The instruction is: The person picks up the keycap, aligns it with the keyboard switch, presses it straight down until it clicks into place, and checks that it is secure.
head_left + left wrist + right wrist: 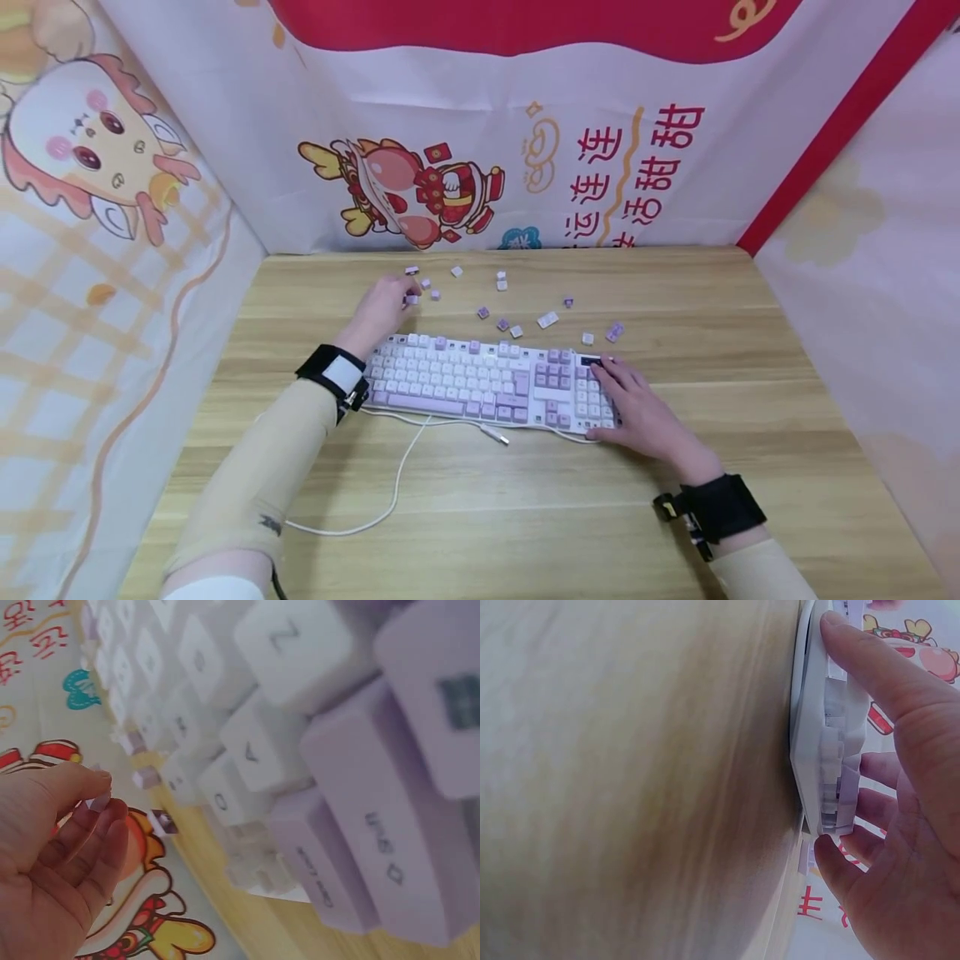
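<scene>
A white and lilac keyboard [551, 395] lies on the table, with several bare switch spots in its top row. Beyond its back left corner, my left hand [381, 308] pinches a small pale lilac keycap [98, 801] between thumb and fingertips, as the left wrist view shows. My right hand [651, 421] grips the keyboard's right end, thumb at the front edge and fingers over the number pad and back edge. In the right wrist view, the thumb [855, 641] rests along the white keyboard case [799, 735]. Loose keycaps [435, 295] lie close to the left hand.
More loose keycaps are scattered behind the keyboard, among them a longer white one [548, 319] and a lilac one [615, 332]. A white cable [390, 500] with a USB plug [494, 434] runs in front. Printed cloth [465, 100] hangs behind the wooden table [525, 517].
</scene>
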Motion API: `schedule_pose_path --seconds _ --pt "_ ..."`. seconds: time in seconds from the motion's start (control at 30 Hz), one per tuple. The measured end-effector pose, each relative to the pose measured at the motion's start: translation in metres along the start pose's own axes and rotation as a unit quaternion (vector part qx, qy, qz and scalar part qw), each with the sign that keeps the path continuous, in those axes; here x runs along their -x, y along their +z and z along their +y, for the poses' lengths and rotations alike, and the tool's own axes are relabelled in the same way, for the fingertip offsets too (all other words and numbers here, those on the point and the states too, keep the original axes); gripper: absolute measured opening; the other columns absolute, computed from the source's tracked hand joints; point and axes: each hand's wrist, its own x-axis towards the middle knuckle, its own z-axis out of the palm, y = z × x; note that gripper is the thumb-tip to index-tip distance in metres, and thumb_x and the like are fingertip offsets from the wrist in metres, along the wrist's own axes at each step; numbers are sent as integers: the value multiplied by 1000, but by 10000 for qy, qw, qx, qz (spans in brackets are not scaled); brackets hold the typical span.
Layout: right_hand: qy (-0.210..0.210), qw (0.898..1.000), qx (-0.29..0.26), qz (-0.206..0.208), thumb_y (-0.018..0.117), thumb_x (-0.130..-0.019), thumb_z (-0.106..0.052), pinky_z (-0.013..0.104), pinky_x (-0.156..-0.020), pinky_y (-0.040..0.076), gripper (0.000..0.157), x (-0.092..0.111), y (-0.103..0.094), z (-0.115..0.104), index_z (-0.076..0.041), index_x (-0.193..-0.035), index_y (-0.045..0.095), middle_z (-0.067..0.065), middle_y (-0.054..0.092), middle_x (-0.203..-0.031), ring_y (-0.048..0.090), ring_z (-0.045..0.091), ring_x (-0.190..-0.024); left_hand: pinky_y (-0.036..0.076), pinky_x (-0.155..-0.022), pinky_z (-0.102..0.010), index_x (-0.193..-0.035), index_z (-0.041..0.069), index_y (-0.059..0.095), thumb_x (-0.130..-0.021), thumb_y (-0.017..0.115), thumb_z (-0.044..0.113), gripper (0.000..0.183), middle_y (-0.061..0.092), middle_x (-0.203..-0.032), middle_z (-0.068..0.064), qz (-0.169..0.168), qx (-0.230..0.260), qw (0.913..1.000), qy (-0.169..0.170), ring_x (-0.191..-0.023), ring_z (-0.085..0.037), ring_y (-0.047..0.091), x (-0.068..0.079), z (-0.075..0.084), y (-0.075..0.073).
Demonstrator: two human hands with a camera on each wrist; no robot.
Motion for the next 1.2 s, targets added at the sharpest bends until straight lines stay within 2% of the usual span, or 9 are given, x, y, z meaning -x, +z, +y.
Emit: schedule_pose_path --seconds 0.3,0.5,0.63,0.9,1.2 --pt "65 9999 -87 -88 83 -77 -46 60 -117 32 104 2 3 -1 -2 -154 31 24 26 -162 23 46 -149 52 -100 -47 -116 9 69 -92 70 10 23 71 -116 -10 240 312 9985 383 -113 -29 63 43 4 -3" --pt "85 9999 -110 -100 85 -75 -44 59 -118 32 105 4 4 -1 0 -154 32 25 26 -162 23 46 -149 52 -101 -49 -118 12 69 -95 68 13 24 69 -122 -11 279 421 9981 353 -117 -30 62 66 3 -4" --pt "61 9998 -155 -94 86 -75 -41 59 -118 31 104 7 3 0 1 -153 32 25 26 -162 22 47 -149 54 -96 -46 -117 11 69 -94 69 10 24 70 -121 -11 360 487 9972 429 -112 -28 65 80 0 -2" --pt "29 9998 -221 -5 86 -75 -40 60 -118 30 103 6 1 1 -1 -154 32 24 26 -162 22 46 -149 55 -92 -45 -118 11 70 -95 67 11 23 71 -120 -10 335 569 9969 417 -108 -27 67 99 -9 -4" --pt "-33 9997 -211 97 86 -74 -41 61 -117 30 104 1 -1 2 -2 -154 32 24 25 -162 22 47 -149 58 -84 -41 -117 12 70 -96 67 18 22 72 -115 -8 316 602 9975 182 -96 -22 68 108 -16 -13"
